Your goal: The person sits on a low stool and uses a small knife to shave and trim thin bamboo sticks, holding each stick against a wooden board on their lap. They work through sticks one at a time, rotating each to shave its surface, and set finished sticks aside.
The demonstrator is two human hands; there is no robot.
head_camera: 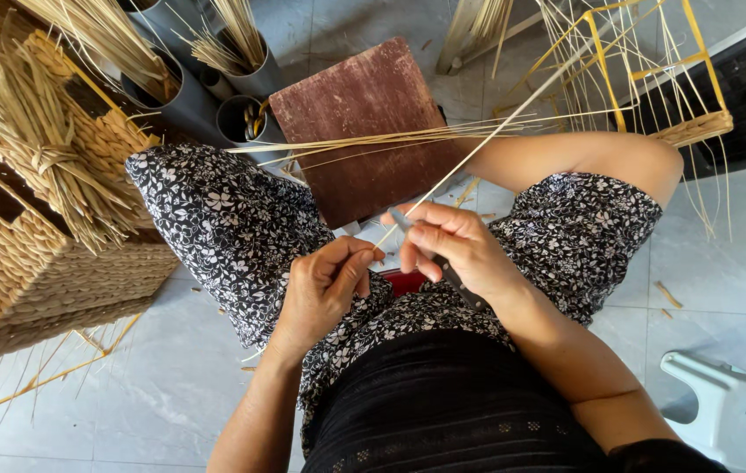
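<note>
Grey floor tiles (172,385) beneath, right hand (456,245) grips a knife (443,263); left hand (325,280) pinches the reed strip (469,158) beside it, best kept taut.

Both hands at lap, left hand (325,285) pinched closed, right hand (456,245) fisted.

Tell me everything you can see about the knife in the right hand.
The knife is small, with a dull grey metal blade and a dark handle. The right hand grips it, so only the blade tip near the index finger and the handle end by the wrist show. It lies slanted, tip pointing up and left. The blade meets a thin pale reed strip that runs up and right, and the left hand pinches the strip's near end. It sits over the lap.
</note>
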